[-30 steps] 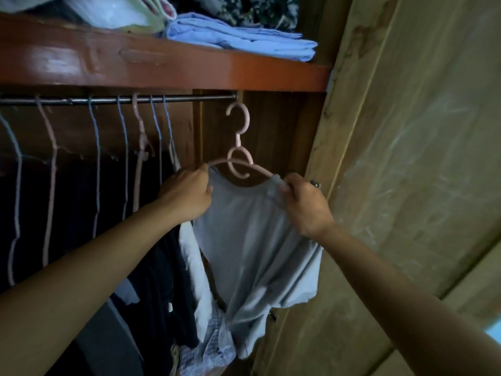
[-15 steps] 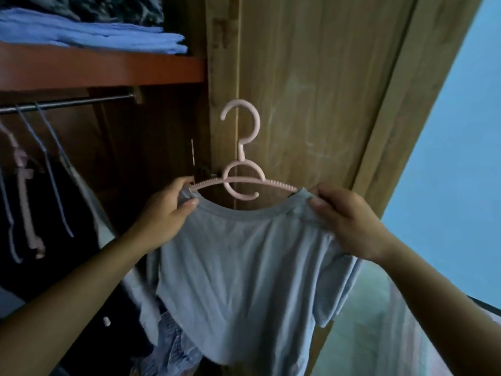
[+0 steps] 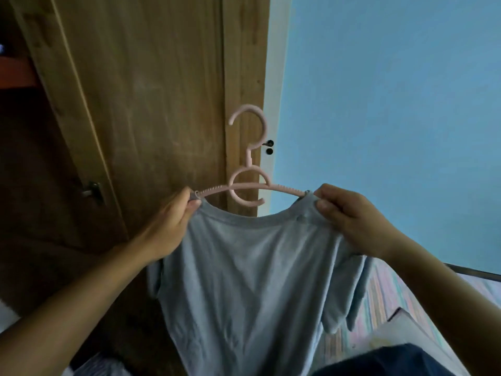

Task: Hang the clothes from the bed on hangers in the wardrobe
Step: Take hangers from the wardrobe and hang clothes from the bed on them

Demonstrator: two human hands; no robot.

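A grey T-shirt (image 3: pixel 252 280) hangs on a pink plastic hanger (image 3: pixel 248 183), held up in the air in front of the open wardrobe door (image 3: pixel 151 104). My left hand (image 3: pixel 168 229) pinches the shirt's left shoulder at the hanger's end. My right hand (image 3: pixel 355 221) grips the right shoulder over the hanger's other end. The hanger's hook points up and hangs on nothing. The wardrobe's rail is out of view.
The dark wardrobe interior (image 3: pixel 35 185) lies at the left, with a red-brown shelf edge (image 3: pixel 16 74). A blue wall (image 3: pixel 393 104) fills the right. The bed with a striped sheet (image 3: pixel 379 302) and a dark garment (image 3: pixel 385 359) sits at the lower right.
The hanger with the shirt came off the wardrobe rail and moved right, away from the wardrobe. My view swung right with it, from the rail to the door and wall.
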